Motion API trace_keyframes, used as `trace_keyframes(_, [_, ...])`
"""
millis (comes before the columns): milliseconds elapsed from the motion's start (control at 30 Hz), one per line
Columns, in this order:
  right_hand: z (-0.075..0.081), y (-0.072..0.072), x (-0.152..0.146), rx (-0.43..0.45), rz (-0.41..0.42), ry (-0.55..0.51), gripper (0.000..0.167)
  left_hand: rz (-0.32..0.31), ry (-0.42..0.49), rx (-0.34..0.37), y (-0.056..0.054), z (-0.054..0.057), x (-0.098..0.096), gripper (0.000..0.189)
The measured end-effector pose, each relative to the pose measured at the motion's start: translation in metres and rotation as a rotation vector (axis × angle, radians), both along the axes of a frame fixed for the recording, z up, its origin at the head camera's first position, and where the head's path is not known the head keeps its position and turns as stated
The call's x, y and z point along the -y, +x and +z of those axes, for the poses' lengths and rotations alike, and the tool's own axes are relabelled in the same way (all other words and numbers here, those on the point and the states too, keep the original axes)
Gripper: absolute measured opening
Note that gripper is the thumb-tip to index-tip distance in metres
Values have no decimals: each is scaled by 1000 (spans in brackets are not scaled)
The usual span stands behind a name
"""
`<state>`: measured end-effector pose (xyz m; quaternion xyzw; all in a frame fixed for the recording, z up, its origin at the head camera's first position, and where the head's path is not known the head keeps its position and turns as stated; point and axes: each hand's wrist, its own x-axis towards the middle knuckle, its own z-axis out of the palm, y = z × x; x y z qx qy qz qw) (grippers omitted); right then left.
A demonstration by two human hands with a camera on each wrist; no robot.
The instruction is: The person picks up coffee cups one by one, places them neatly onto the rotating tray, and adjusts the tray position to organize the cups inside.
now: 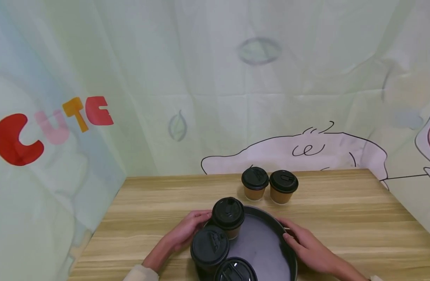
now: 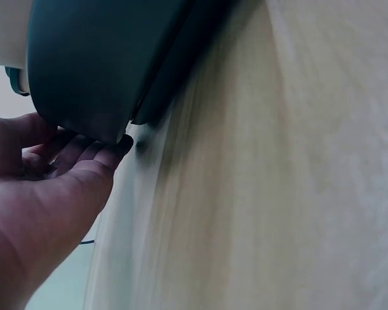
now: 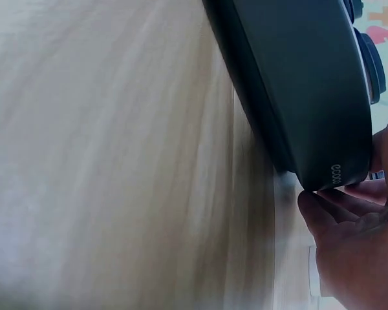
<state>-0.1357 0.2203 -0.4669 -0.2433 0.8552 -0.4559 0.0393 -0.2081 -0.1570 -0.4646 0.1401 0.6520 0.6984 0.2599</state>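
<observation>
Five cups total: three cups crowd the left edge of one round tray, and two more cups stand side by side near the far edge of the desk, just right of its middle. Left hand and right hand each pinch a side of the tray, fingertips tucked under its bottom edge. The tray's near edge and closest cup get cut off, and lids hide most of the front two cups' bodies. Tray's smooth dark grey, lids black and ridged, desk streaky wood-grain.
</observation>
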Motion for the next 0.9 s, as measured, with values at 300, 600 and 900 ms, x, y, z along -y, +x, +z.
trace_keyframes(300, [2, 2, -1, 39, 12, -7, 44, -8, -10, 21, -1, -2, 0, 51])
trace_keyframes(600, [13, -11, 0, -235, -228, -50, 36, -12, -22, 23, -1, -1, -1, 52])
trace_keyframes(900, [32, -65, -17, -633, -372, -80, 75, -12, -9, 24, -1, -1, -2, 52])
